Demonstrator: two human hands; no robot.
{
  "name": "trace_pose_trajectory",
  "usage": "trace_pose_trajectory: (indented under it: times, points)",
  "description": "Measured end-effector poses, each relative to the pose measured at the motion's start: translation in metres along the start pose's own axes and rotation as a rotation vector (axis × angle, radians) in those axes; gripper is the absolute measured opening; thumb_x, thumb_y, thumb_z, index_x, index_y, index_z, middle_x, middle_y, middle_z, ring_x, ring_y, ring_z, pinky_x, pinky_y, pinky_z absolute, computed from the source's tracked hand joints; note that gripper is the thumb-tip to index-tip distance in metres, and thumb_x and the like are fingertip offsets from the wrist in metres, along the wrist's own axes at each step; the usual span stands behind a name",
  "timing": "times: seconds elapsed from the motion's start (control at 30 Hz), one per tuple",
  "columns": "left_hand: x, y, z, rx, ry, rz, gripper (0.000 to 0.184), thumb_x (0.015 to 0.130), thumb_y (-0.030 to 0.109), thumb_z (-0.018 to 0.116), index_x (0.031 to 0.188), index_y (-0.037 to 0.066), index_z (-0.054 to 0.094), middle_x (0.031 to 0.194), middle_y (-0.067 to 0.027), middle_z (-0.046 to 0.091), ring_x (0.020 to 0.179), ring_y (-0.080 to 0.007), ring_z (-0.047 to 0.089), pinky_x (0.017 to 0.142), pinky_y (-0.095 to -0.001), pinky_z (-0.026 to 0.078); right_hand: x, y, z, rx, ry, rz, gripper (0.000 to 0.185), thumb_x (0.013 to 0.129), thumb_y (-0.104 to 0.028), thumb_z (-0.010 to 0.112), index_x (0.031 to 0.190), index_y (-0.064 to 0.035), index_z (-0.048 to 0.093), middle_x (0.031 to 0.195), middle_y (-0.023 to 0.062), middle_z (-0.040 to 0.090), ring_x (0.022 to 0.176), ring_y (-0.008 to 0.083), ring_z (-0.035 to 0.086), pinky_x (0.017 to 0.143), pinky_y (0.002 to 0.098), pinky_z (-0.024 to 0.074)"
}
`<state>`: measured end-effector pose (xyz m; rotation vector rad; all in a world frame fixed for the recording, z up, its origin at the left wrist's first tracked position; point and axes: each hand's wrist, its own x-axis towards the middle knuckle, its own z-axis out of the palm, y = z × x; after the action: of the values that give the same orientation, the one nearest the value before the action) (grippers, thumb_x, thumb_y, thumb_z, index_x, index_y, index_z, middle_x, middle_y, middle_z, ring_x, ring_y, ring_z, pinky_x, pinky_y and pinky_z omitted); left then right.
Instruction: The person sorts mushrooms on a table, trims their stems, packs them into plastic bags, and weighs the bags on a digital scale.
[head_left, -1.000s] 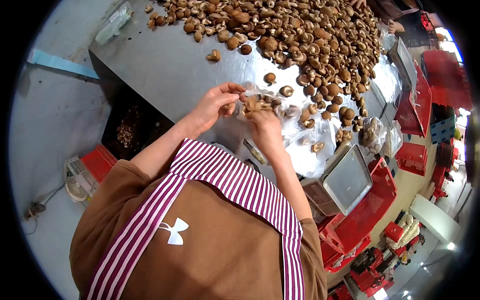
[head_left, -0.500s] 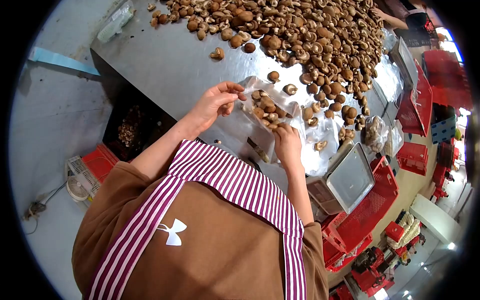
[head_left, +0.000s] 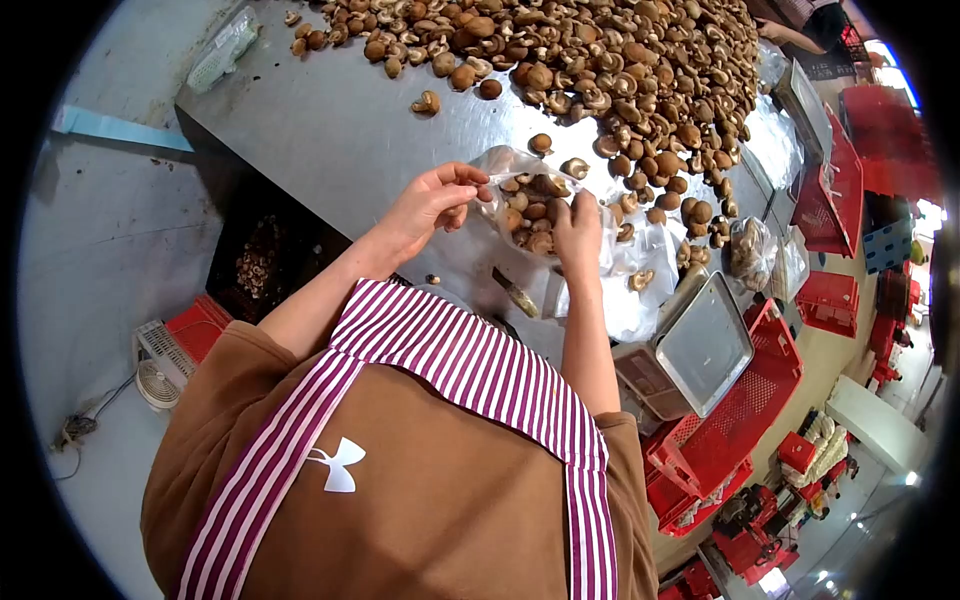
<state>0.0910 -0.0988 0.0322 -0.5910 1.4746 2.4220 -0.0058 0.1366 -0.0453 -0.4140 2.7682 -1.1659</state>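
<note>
A clear plastic bag (head_left: 508, 250) with several brown shiitake mushrooms (head_left: 533, 211) inside lies on the metal table, its mouth spread. My left hand (head_left: 437, 207) pinches the bag's left rim between thumb and fingers. At the right side of the mouth is my right hand (head_left: 578, 240), its fingers drawn together by the mushrooms; what they hold, if anything, is hidden. A small knife (head_left: 516, 292) lies just below the bag, nearer my apron. More crumpled plastic (head_left: 650, 260) with a few mushrooms on it spreads right of my right hand.
A large heap of shiitake (head_left: 620, 70) covers the far part of the metal table (head_left: 330, 130). To the right stand a metal tray (head_left: 705, 343), a filled bag (head_left: 750, 252) and red crates (head_left: 735, 385). Another person's arm (head_left: 790, 37) shows at the upper right.
My right hand has moved up along the bag, from its lower right edge to the right side of its mouth. The left hand keeps its pinch on the rim.
</note>
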Motion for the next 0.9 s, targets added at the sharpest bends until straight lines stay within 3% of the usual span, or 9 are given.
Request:
trace_pose_trajectory:
  times: [0.23, 0.33, 0.53, 0.67, 0.73, 0.77, 0.83, 0.9]
  points:
    - [-0.004, -0.01, -0.016, -0.033, 0.039, -0.023, 0.022, 0.095, 0.013, 0.055, 0.116, 0.005, 0.059, 0.098, -0.0066, 0.066, 0.059, -0.0057, 0.049, 0.053, -0.0199, 0.036, -0.051, -0.026, -0.046, 0.11, 0.042, -0.053, 0.025, 0.092, -0.003, 0.055, 0.117, -0.0004, 0.061, 0.105, 0.0175, 0.067, 0.1, 0.0302, 0.065, 0.086, 0.0372, 0.0498]
    - [-0.001, -0.014, -0.016, -0.025, 0.058, -0.03, 0.022, 0.095, 0.013, 0.055, 0.115, 0.005, 0.059, 0.099, -0.0059, 0.066, 0.059, -0.0058, 0.049, 0.054, -0.0209, 0.037, -0.066, -0.03, -0.045, 0.261, 0.048, 0.065, 0.025, 0.094, -0.003, 0.053, 0.118, -0.0008, 0.061, 0.107, 0.0151, 0.068, 0.1, 0.0245, 0.066, 0.086, 0.0343, 0.051]
    - [-0.001, -0.028, -0.048, 0.0, 0.275, 0.021, 0.027, 0.095, 0.022, 0.058, 0.114, 0.003, 0.059, 0.097, -0.0081, 0.065, 0.062, -0.0082, 0.05, 0.058, -0.0246, 0.042, -0.07, -0.032, -0.04, 0.419, 0.103, 0.077, 0.025, 0.098, -0.003, 0.047, 0.12, 0.0026, 0.06, 0.108, 0.0127, 0.066, 0.1, 0.0185, 0.064, 0.088, 0.0326, 0.0526]
    - [-0.032, -0.05, -0.132, 0.329, 0.624, 0.084, 0.025, 0.094, 0.022, 0.059, 0.111, 0.004, 0.064, 0.085, -0.0048, 0.065, 0.065, -0.0092, 0.054, 0.058, -0.0248, 0.044, -0.072, -0.023, -0.058, 0.46, 0.188, 0.119, 0.023, 0.1, -0.003, 0.047, 0.118, 0.0034, 0.059, 0.107, 0.0121, 0.066, 0.093, 0.0176, 0.065, 0.083, 0.03, 0.0539]
    - [-0.065, -0.061, -0.214, 0.658, 0.762, 0.166, 0.02, 0.092, 0.021, 0.062, 0.102, 0.004, 0.068, 0.082, -0.0034, 0.067, 0.074, -0.0099, 0.062, 0.061, -0.0255, 0.048, -0.072, -0.014, -0.068, 0.459, 0.244, 0.109, 0.022, 0.1, -0.003, 0.047, 0.117, 0.0034, 0.06, 0.104, 0.0112, 0.067, 0.09, 0.0171, 0.066, 0.082, 0.0301, 0.0538]
    - [-0.087, -0.065, -0.26, 0.801, 0.807, 0.189, 0.022, 0.092, 0.021, 0.061, 0.104, 0.003, 0.067, 0.086, -0.0067, 0.068, 0.072, -0.0153, 0.064, 0.064, -0.0275, 0.05, -0.073, -0.014, -0.075, 0.414, 0.264, 0.097, 0.022, 0.1, -0.004, 0.047, 0.117, 0.003, 0.06, 0.102, 0.0107, 0.067, 0.09, 0.0164, 0.066, 0.081, 0.0295, 0.0532]
    - [-0.137, -0.048, -0.316, 1.569, 0.89, 0.159, 0.029, 0.086, 0.017, 0.064, 0.111, 0.003, 0.066, 0.102, -0.0159, 0.068, 0.096, -0.0335, 0.064, 0.087, -0.0386, 0.05, -0.073, -0.003, -0.083, 0.412, 0.298, 0.123, 0.022, 0.1, -0.004, 0.047, 0.117, 0.0021, 0.06, 0.104, 0.0105, 0.067, 0.089, 0.0156, 0.065, 0.078, 0.0284, 0.0523]
    - [-0.162, -0.031, -0.324, 1.642, 1.062, -0.089, 0.035, 0.086, 0.016, 0.065, 0.12, 0.006, 0.063, 0.124, -0.0149, 0.061, 0.112, -0.0332, 0.057, 0.097, -0.0436, 0.045, -0.072, -0.001, -0.089, 0.376, 0.33, 0.125, 0.022, 0.1, -0.005, 0.047, 0.117, 0.0013, 0.06, 0.106, 0.0099, 0.067, 0.09, 0.0149, 0.065, 0.077, 0.0275, 0.0513]
